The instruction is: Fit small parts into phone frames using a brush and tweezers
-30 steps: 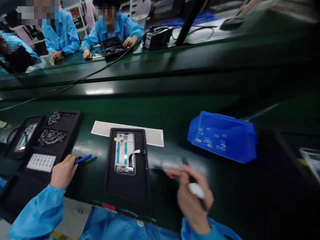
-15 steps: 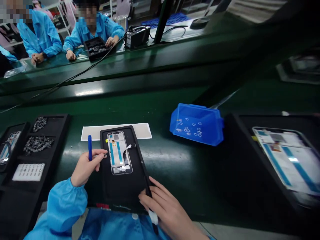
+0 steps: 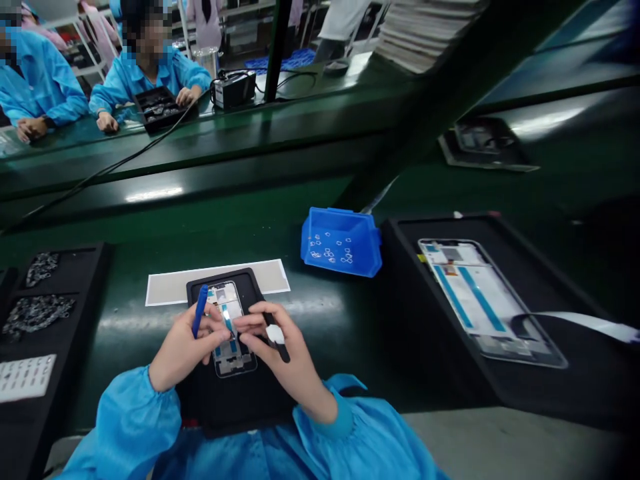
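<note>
Phone assembly line: conveyor belt [image 3: 310, 200], parts trays [image 3: 50, 313].

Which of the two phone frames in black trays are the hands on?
The phone frame in the near black tray, under the left hand and right hand; the other frame lies untouched right of the blue plastic bin.

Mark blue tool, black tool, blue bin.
blue tool [image 3: 201, 308]: head view, mid-shaft, in left hand [image 3: 180, 347].
black tool [image 3: 276, 335]: head view, white band, in right hand [image 3: 287, 363].
blue bin [image 3: 373, 250]: head view, right wall.
</note>
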`<state>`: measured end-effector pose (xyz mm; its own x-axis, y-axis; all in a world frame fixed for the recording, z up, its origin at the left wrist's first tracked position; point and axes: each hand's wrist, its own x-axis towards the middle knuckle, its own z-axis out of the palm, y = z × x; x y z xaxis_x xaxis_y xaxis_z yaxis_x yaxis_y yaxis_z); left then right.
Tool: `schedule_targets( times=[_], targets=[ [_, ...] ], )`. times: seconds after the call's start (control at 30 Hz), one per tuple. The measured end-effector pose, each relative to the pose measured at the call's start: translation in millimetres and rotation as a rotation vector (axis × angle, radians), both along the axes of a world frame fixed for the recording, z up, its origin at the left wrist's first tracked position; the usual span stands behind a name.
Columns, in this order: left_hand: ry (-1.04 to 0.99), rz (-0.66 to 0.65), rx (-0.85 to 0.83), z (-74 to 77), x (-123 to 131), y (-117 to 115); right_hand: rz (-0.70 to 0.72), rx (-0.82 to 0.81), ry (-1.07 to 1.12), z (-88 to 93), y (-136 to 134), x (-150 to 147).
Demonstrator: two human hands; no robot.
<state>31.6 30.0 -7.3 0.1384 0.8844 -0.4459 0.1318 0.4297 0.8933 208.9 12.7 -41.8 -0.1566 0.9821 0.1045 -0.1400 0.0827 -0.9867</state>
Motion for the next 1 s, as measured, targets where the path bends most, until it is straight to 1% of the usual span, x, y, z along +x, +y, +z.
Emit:
schedule_targets(
  times=[0.03, 0.1, 0.17, 0.23, 0.3, 0.43, 0.57, 0.67, 0.73, 0.77, 0.83, 0.9, 0.93, 1.0],
  targets=[
    [-0.005, 0.0, -0.001, -0.5, 0.8, 0.1, 0.017, -0.004, 0.007, -1.4, 0.7, -1.3],
    [-0.021, 0.027, 0.011, -3.2, 2.5, -0.2, -0.038, 0.065, -0.025, -5.4, -1.7, -2.6],
    [-0.053, 0.072, 0.019, -7.6, 5.6, -1.5, -0.15, 0.211, -0.113, -10.0, -6.3, -4.2],
    [-0.1, 0.111, 0.004, -12.6, 10.5, -3.8, -0.231, 0.358, -0.201, -14.1, -10.0, -6.8],
    [-0.151, 0.138, -0.022, -16.9, 16.3, -6.3, -0.278, 0.429, -0.244, -16.8, -11.4, -9.5],
    [-0.218, 0.155, -0.045, -21.5, 24.3, -9.0, -0.331, 0.432, -0.233, -18.6, -9.9, -11.6],
    [-0.227, 0.148, -0.053, -21.6, 26.4, -10.0, -0.303, 0.421, -0.185, -16.7, -8.5, -10.3],
    [-0.196, 0.123, -0.051, -20.7, 26.8, -13.0, -0.283, 0.369, -0.12, -15.0, -7.7, -9.4],
    [-0.172, 0.131, -0.04, -20.3, 26.4, -14.9, -0.288, 0.332, -0.096, -15.0, -7.0, -8.7],
    [-0.171, 0.165, -0.017, -20.0, 25.6, -15.3, -0.296, 0.312, -0.084, -15.5, -6.7, -8.4],
    [-0.188, 0.302, 0.104, -19.3, 22.4, -14.8, -0.305, 0.259, -0.04, -16.7, -6.2, -7.9],
    [-0.185, 0.464, 0.342, -18.2, 17.3, -13.5, -0.296, 0.199, 0.028, -17.7, -5.9, -7.8],
    [-0.167, 0.519, 0.476, -17.6, 14.6, -13.4, -0.284, 0.174, 0.062, -17.9, -5.9, -7.8],
    [-0.12, 0.549, 0.68, -16.4, 10.4, -15.2, -0.253, 0.139, 0.1, -17.7, -6.2, -8.2]
  ],
)
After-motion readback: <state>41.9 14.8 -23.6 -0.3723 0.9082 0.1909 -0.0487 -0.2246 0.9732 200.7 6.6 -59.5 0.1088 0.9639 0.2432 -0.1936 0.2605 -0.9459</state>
